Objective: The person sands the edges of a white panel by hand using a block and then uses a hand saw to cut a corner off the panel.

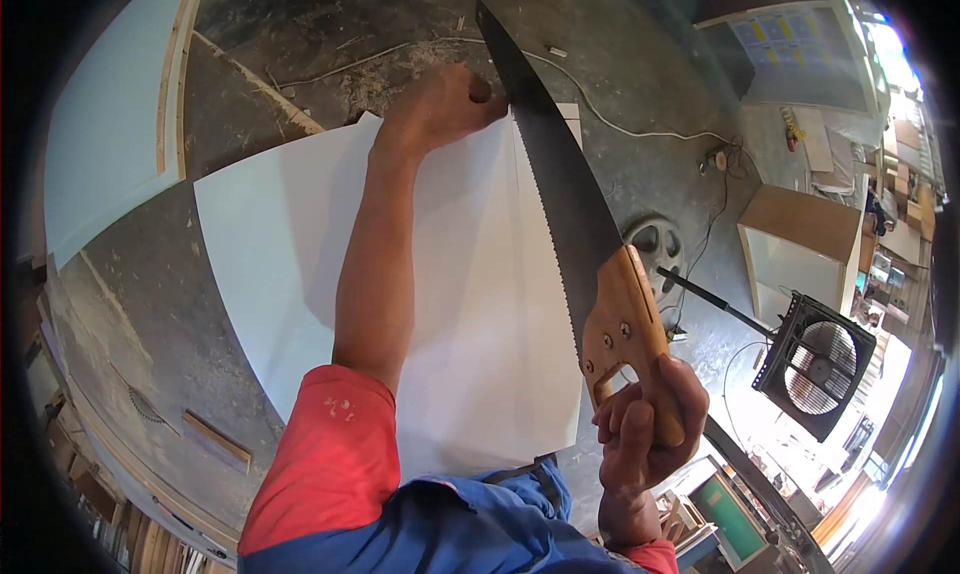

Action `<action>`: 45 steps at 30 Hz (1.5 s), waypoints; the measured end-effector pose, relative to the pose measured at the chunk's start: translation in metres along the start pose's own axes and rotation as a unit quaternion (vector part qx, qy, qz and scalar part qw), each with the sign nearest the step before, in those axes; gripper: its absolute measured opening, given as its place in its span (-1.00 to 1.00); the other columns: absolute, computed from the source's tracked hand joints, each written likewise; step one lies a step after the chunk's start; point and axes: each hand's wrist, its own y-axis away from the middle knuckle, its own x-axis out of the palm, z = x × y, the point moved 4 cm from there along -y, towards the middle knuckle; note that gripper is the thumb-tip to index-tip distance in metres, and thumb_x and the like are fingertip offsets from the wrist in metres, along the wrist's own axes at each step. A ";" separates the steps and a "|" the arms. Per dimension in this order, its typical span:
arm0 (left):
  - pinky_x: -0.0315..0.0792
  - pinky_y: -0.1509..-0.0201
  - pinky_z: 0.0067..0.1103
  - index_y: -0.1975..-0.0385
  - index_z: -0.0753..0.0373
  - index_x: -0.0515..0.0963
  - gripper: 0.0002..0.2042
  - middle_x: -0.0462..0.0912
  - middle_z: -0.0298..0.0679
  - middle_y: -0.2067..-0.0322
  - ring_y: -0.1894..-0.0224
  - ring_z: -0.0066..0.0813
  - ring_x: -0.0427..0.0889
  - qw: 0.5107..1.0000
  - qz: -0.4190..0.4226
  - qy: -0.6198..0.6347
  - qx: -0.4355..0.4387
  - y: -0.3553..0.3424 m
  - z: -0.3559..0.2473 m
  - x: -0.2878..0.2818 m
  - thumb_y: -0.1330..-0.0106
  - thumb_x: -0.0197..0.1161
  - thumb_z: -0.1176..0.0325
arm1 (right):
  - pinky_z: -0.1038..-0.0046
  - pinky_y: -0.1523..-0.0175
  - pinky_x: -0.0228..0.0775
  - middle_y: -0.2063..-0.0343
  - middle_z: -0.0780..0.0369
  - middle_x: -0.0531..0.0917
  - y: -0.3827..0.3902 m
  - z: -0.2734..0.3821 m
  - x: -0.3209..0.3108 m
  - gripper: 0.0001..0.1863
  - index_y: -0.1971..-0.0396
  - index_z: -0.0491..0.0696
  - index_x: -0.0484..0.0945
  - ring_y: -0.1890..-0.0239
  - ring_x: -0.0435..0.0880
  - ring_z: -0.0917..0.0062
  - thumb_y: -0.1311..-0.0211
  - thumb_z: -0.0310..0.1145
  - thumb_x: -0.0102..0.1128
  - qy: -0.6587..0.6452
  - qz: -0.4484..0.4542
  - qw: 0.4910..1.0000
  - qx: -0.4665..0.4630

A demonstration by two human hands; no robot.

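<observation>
In my right hand is the wooden handle of a handsaw, with my fingers wrapped round it. Its long dark blade slants up and away, toothed edge facing left, across the right side of a large white board. My left arm reaches over the board to its far edge. There my left hand is curled closed at the edge, its thumb and fingertip end close beside the blade. The undersides of those fingers are partly hidden. A faint straight line runs along the board near the saw.
A white cable crosses the grey floor beyond the board. To the right stand a black-framed fan and its round base. A pale panel leans at the left; a wood offcut lies below it.
</observation>
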 end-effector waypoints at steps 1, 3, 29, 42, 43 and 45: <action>0.46 0.33 -0.31 0.54 0.26 0.68 -0.62 0.61 -0.05 0.62 0.51 -0.16 0.62 1.000 -0.001 0.003 0.003 -0.001 -0.001 0.000 -0.13 0.25 0.01 | 0.66 0.59 0.25 0.54 0.22 0.53 0.000 0.000 0.001 -0.60 -0.12 -0.29 0.34 0.68 0.46 0.71 -0.36 -0.45 0.12 0.004 -0.001 1.000 -0.002; 0.47 0.31 -0.30 0.49 0.25 0.69 -0.62 0.64 -0.05 0.58 0.48 -0.18 0.63 1.000 0.021 0.019 0.002 -0.002 0.000 0.003 -0.14 0.26 0.00 | 0.65 0.65 0.26 0.41 0.21 0.49 0.000 -0.002 0.005 -0.51 -0.18 -0.25 0.30 0.71 0.37 0.75 -0.44 -0.24 0.12 0.037 0.008 0.999 -0.010; 0.47 0.32 -0.34 0.38 0.25 0.71 -0.66 0.66 -0.09 0.55 0.48 -0.23 0.62 0.999 0.036 0.019 0.026 -0.007 0.003 0.004 -0.24 0.26 0.05 | 0.57 0.09 0.43 -0.03 0.04 0.60 -0.069 0.045 0.035 -0.51 -0.21 -0.26 0.40 0.19 0.61 0.58 -0.40 -0.30 0.15 0.065 0.027 0.994 0.088; 0.39 0.39 -0.49 0.20 0.28 0.68 -0.71 0.64 -0.23 0.54 0.50 -0.53 0.53 0.988 0.039 0.141 0.048 -0.002 0.014 0.002 -0.26 0.28 0.19 | 0.70 0.59 0.17 0.66 0.40 0.42 -0.101 0.036 0.070 -0.61 -0.21 -0.17 0.38 0.66 0.32 0.82 -0.51 -0.32 -0.07 0.133 -0.012 0.988 -0.076; 0.39 0.39 -0.49 0.20 0.28 0.68 -0.71 0.64 -0.23 0.54 0.50 -0.53 0.53 0.988 0.039 0.144 0.047 -0.002 0.015 0.002 -0.26 0.28 0.19 | 0.68 0.52 0.24 0.44 0.28 0.50 -0.102 0.035 0.065 -0.65 -0.17 -0.16 0.38 0.60 0.39 0.79 -0.48 -0.33 -0.05 0.148 -0.007 0.988 -0.046; 0.38 0.38 -0.52 0.16 0.27 0.68 -0.73 0.61 -0.28 0.55 0.51 -0.55 0.49 0.982 0.042 0.169 0.068 -0.004 0.015 0.007 -0.26 0.26 0.24 | 0.61 0.58 0.20 0.62 0.39 0.44 -0.107 0.048 0.069 -0.65 -0.11 -0.17 0.43 0.67 0.33 0.79 -0.49 -0.28 -0.04 0.180 -0.032 0.983 -0.004</action>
